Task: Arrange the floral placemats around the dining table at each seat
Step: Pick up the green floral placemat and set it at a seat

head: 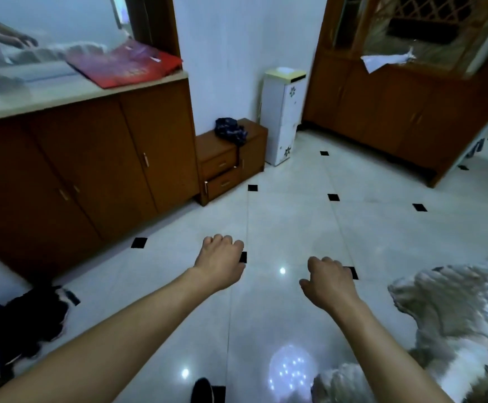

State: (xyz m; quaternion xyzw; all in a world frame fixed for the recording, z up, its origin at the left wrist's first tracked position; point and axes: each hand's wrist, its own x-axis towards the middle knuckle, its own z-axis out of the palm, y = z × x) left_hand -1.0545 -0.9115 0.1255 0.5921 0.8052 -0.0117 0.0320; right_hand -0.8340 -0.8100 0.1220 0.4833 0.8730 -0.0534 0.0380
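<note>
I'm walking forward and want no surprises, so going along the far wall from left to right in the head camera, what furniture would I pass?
Long wooden counter cabinet → small wooden drawer unit with dark cloth on top → white flower-patterned bin → tall wooden display cabinet.

Dim, floor (280,228) glare, blurred warped edges

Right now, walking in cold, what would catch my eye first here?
Two bare arms reach forward over the glossy white floor, the left hand and right hand both loosely curled and holding nothing. On the counter at upper left lies a red folder. A small white cabinet with flower stickers stands against the far wall, next to a low wooden drawer unit.
</note>
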